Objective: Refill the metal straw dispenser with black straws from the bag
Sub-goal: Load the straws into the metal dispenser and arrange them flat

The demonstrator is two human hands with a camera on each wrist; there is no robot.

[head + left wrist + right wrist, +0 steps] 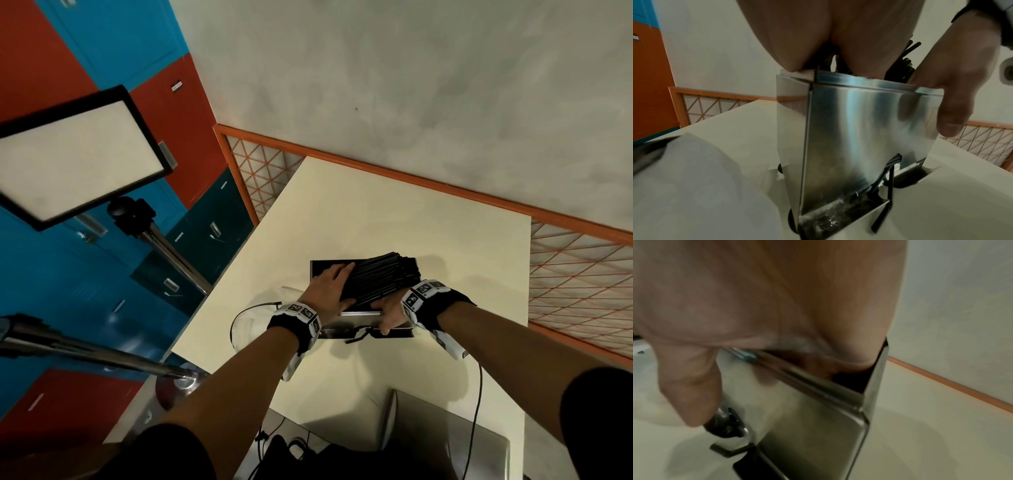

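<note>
Table first, pale and broad, carrying the metal straw dispenser near its front edge; every place below is given from that dispenser. It stands upright with its top open, and a thick bundle of black straws lies across the opening, slanted, its right end riding above the rim and fanning out past the dispenser's right side. Just left of the dispenser a pale bag lies slack on the table, from what the head view shows.

Left hand lies on top of the bundle at the dispenser's left end, fingers fairly straight over the straws and thumb wrapped at the near side, so it holds them. Right hand is at the dispenser's near right corner; its fingers go down inside the opening under or beside the straws while the thumb hangs outside over the front wall. How tightly those inner fingers are closed cannot be told.

To seat the load well, I would level the bundle so it runs parallel with the opening, tap the fanned ends flush, then lower both ends together, drawing the right fingers out last. A few straws already poke from the dispensing slot low on the front, so press gently to avoid jamming there.
</note>
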